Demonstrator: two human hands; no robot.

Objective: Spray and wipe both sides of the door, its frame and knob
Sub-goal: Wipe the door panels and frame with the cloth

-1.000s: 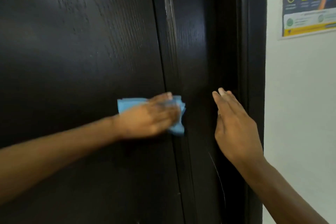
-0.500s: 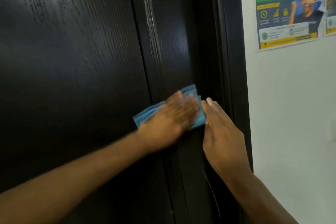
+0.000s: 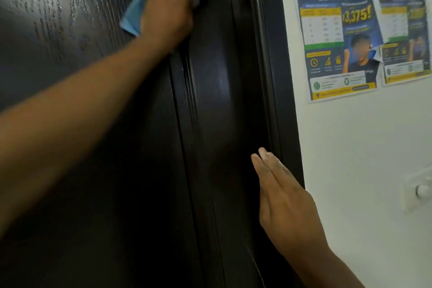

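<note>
A dark wood-grain door (image 3: 70,147) fills the left of the view, and its dark frame (image 3: 233,100) runs down the middle. High up near the top edge, my left hand (image 3: 170,7) presses a folded blue cloth (image 3: 133,16) flat against the door next to the frame. My right hand (image 3: 280,199) rests lower down with straight fingers against the frame's right side. The knob is out of view.
A white wall (image 3: 350,170) lies right of the frame. Two posters (image 3: 339,30) hang on it at the top. A white wall fitting (image 3: 420,190) sits at the right edge.
My left hand has swept the cloth upward along the door's edge, from mid-height to near the top. My right hand has stayed on the frame and now lies far below the cloth.
</note>
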